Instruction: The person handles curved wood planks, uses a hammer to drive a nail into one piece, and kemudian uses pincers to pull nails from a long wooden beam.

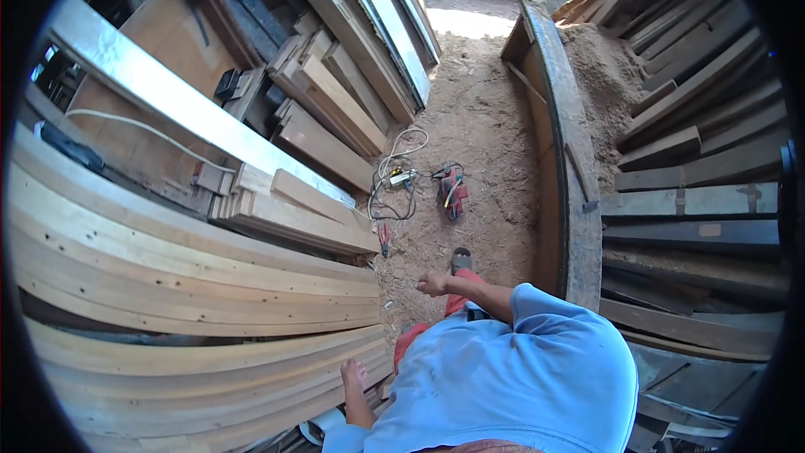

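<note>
My right hand is held in front of my body over the sawdust floor, its fingers curled in and nothing visible in them. Lower and to the left, my left hand hangs beside the stacked pale planks; its fingers look loosely curled, with no object showing. Ahead on the floor lies a red corded power tool, apart from both hands. Next to it rests a socket block among looped cords. A small red-handled tool, its kind unclear, lies by the plank ends.
A long dark-edged bench or board runs along my right, with a hammer-like tool on it. Timber fills the far right. More boards lean and lie at the left. A sawdust heap rises behind the bench.
</note>
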Tool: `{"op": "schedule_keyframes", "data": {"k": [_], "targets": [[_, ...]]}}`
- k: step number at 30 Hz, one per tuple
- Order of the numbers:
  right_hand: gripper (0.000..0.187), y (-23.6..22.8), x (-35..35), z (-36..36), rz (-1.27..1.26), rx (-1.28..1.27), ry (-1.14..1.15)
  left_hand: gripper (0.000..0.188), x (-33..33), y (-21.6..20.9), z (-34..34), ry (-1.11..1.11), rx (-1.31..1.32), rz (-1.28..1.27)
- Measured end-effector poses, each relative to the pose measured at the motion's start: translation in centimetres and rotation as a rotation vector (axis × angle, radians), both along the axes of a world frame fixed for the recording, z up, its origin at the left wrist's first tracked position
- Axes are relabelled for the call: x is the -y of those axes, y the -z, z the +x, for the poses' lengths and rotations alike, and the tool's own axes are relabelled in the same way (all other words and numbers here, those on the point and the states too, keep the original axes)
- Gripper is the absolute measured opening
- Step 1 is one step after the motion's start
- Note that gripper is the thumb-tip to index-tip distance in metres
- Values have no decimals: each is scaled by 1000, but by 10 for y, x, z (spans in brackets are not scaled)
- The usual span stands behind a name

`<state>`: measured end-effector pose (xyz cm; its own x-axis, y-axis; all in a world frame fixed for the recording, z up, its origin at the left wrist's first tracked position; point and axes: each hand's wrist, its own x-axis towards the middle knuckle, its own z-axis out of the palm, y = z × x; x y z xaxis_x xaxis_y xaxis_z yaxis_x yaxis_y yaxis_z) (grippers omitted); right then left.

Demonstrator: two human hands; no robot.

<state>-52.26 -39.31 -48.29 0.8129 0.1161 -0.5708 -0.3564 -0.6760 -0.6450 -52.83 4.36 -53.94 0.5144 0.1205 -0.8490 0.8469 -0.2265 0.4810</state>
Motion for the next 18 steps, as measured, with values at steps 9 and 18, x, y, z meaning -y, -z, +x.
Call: {"op": "schedule_keyframes", "data": {"k": [9,18], "targets": [[45,-1,84,44,-103,-89,-151,32,117,-2,47,134,-24,51],[36,17,249,72,-244,-68,-133,38,270,1,77,477,191,135]]}}
